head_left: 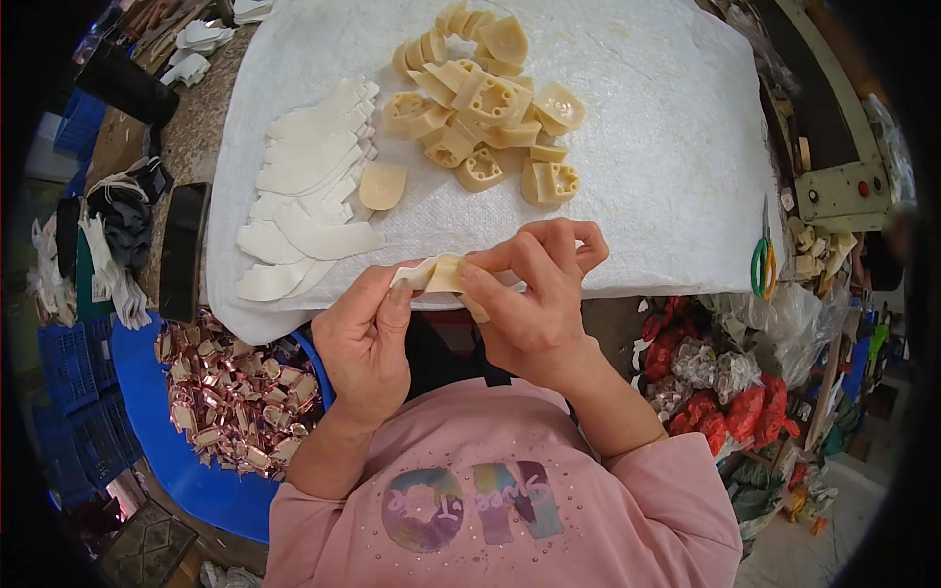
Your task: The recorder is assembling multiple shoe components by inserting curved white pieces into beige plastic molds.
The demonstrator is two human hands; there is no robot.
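My left hand (365, 338) pinches a white curved cut piece (412, 275) between thumb and fingers. Close beside it, my right hand (534, 294) grips a beige shoe heel (446, 274), and the white piece lies against the heel's side. Both are held just above the near edge of a white-covered table (647, 206). A fanned stack of similar white pieces (314, 186) lies on the left of the cover. One loose heel (382, 186) rests beside that stack. Farther back is a pile of beige heels (490, 103), some showing hollow undersides.
A blue tub (211, 490) on the lower left holds many shiny pinkish wrapped heels (235, 392). A dark phone (184, 250) lies left of the cover. Scissors (764, 265) with green and orange handles are at the right edge. Red and clear plastic bags (720, 392) sit lower right.
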